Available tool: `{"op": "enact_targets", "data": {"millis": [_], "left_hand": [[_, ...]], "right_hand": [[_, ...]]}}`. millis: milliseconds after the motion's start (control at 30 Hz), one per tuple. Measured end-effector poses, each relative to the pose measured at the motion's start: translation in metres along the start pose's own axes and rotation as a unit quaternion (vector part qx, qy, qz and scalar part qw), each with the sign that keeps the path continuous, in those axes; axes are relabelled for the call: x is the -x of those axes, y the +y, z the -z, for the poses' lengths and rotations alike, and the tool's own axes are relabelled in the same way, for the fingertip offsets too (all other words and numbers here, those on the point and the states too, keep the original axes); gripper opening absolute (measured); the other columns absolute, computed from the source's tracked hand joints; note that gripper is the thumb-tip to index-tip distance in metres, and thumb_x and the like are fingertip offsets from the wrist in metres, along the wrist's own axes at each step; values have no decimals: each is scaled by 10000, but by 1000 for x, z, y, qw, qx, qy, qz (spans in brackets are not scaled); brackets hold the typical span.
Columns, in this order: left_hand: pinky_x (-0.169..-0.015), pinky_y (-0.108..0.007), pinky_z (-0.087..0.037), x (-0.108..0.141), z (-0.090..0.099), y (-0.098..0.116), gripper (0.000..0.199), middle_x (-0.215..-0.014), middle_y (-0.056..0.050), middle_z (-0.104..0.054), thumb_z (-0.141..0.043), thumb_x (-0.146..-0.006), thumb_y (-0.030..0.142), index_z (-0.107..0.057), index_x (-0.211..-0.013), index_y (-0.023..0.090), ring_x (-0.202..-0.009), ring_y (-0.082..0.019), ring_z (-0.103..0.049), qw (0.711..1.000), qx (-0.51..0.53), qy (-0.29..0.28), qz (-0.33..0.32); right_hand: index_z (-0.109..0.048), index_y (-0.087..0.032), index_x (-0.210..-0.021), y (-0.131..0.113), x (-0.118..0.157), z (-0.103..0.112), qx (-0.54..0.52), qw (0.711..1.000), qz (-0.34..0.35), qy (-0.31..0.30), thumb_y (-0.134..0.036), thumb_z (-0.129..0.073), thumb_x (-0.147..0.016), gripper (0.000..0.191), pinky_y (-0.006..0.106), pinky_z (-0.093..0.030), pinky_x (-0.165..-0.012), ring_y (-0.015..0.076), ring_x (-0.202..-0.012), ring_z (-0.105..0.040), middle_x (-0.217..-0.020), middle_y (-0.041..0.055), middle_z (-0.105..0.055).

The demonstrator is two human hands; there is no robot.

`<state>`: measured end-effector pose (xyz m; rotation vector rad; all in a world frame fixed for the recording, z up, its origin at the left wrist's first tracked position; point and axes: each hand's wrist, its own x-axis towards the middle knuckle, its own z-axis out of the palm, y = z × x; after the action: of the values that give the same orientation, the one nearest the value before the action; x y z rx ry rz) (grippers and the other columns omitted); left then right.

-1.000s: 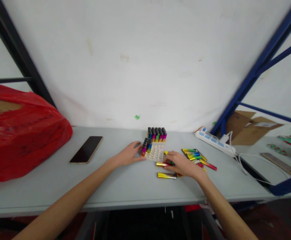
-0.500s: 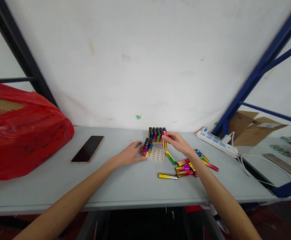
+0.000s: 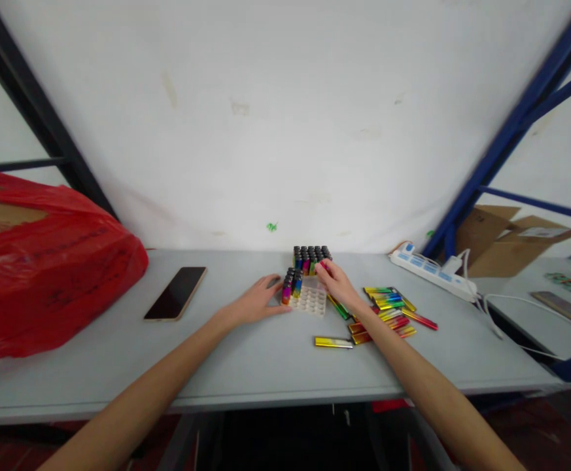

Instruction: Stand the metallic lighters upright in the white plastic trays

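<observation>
A white tray (image 3: 313,302) with rows of round holes lies on the table. Several upright lighters (image 3: 292,284) with black tops and shiny coloured bodies stand at its left end. Behind it is a larger block of upright lighters (image 3: 309,254). My left hand (image 3: 258,302) rests at the tray's left end, fingers spread around the small group, thumb near the tray's front corner. Over the tray's back right part, my right hand (image 3: 338,285) pinches a pinkish-red lighter (image 3: 322,265), mostly hidden by the fingers. Loose lighters (image 3: 386,320) lie under and beside my right forearm.
A phone (image 3: 176,293) lies to the left, near a red plastic bag (image 3: 54,268). On the right are a white power strip (image 3: 432,275) with cables, a blue frame post (image 3: 496,140) and a cardboard box (image 3: 515,248). A white wall stands behind the table.
My right hand has moved left and slightly nearer, from beside the back block to over the tray, bringing a lighter along. My left hand stays at the tray. The camera view has shifted a little.
</observation>
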<state>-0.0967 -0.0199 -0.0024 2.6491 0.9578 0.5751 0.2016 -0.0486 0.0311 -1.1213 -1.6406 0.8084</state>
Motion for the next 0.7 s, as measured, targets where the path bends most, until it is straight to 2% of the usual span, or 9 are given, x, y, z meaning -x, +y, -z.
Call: {"op": "enact_targets", "data": {"millis": [100,300,500,700], "left_hand": [[-1363,-593,-449,0,1,1,761,-1709,-204,-591,-712,-1050,771,-669,-1570,217,-1593,-441,-558,1000,1,-2,-1],[-1369,-600,-435,0,3,3,790,-1705,-244,-578,-703,-1057,768,-655,-1574,173,-1590,-445,-562,1000,-2,-9,4],[-1361,-584,-445,1,1,0,789,-1710,-232,-572,-692,-1057,785,-651,-1572,188,-1588,-435,-561,1000,-5,-6,5],[-1357,-581,-456,1,2,2,747,-1699,-211,-591,-718,-1049,762,-672,-1551,211,-1573,-438,-574,1000,2,2,2]], "right_hand": [[-502,-274,-795,-9,4,-5,44,998,12,38,-908,-549,-980,662,303,-365,-611,177,-676,-452,-688,-39,-475],[-385,-274,-646,-19,11,-13,106,992,32,59,-741,-570,-986,606,322,-269,-630,149,-636,-384,-620,-46,-384],[-405,-277,-655,-18,14,-19,132,989,28,55,-593,-519,-926,432,323,-266,-623,156,-625,-400,-614,-33,-430],[-442,-276,-756,-28,16,-17,138,988,53,36,-660,-507,-1060,494,320,-331,-660,177,-664,-453,-666,-28,-506]]}}
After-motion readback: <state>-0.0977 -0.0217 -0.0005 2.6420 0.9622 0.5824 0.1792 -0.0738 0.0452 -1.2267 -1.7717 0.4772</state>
